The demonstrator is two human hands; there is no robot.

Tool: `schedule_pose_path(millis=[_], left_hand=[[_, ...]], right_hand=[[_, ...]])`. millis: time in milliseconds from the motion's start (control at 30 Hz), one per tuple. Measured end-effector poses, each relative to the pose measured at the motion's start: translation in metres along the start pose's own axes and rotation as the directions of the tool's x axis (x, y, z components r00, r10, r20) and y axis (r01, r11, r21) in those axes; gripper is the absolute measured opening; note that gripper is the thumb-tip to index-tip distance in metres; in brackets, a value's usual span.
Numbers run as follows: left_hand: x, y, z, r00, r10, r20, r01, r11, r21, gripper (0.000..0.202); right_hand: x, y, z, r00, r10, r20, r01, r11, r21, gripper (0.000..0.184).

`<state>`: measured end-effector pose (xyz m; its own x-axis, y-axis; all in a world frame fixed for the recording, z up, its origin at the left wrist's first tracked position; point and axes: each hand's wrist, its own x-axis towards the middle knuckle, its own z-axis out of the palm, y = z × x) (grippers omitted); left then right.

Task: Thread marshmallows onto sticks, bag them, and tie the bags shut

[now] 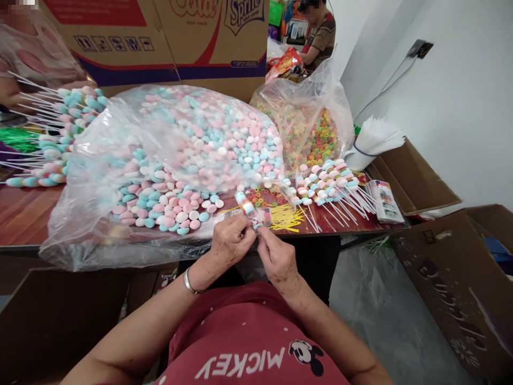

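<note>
Both my hands meet at the center of the frame, just below the table edge. My left hand is closed, its fingers curled around the lower part of a candy stick. My right hand is closed too, and its fingertips pinch the same stick just beside the left ones. The stick tilts up and to the left from my fingers, with a few pink, white and blue candies threaded on it. There is a bracelet on my left wrist.

Just beyond the stick, yellow ties lie on the wooden table. To their right is a pile of finished sticks, candy ends pointing left. A big clear bag of pastel candies fills the middle left. A smaller bag of ring candies stands right of it. A bundle of white sticks sits at the right edge of the table. More finished sticks fan out at the upper left, near another person's arm. A large cardboard box fills the top of the frame.
</note>
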<state>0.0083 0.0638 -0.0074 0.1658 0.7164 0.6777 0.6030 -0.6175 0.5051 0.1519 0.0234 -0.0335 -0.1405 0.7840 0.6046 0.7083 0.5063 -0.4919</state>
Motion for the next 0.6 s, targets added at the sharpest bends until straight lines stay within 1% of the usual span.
schedule_pose_path(millis=[200, 267, 333, 400, 500, 600], left_hand=[[-0.003, 0.003, -0.002, 0.981, 0.195, -0.007, -0.193, 0.976, 0.098, 0.022], [-0.004, 0.005, -0.003, 0.971, 0.24, 0.001, -0.239, 0.964, 0.114, 0.023], [-0.006, 0.008, -0.003, 0.963, 0.269, -0.011, -0.266, 0.958, 0.111, 0.024], [-0.007, 0.01, -0.002, 0.964, 0.266, -0.029, -0.262, 0.961, 0.087, 0.024], [-0.011, 0.011, 0.001, 0.974, 0.223, -0.035, -0.222, 0.974, 0.036, 0.023], [-0.014, 0.01, 0.005, 0.977, 0.206, -0.047, -0.206, 0.978, 0.02, 0.022]], right_hand=[[-0.004, 0.004, 0.002, 0.998, -0.053, 0.02, 0.055, 0.995, -0.084, 0.037], [-0.005, 0.005, 0.003, 0.998, -0.065, 0.008, 0.065, 0.995, -0.077, 0.037], [-0.004, 0.005, 0.004, 0.998, -0.069, -0.014, 0.068, 0.997, -0.036, 0.036], [-0.003, 0.005, 0.004, 0.998, -0.058, -0.034, 0.059, 0.998, 0.037, 0.035], [0.0, 0.006, 0.003, 0.998, -0.027, -0.06, 0.035, 0.99, 0.14, 0.032], [0.003, 0.007, 0.003, 0.996, -0.039, -0.086, 0.051, 0.988, 0.146, 0.028]])
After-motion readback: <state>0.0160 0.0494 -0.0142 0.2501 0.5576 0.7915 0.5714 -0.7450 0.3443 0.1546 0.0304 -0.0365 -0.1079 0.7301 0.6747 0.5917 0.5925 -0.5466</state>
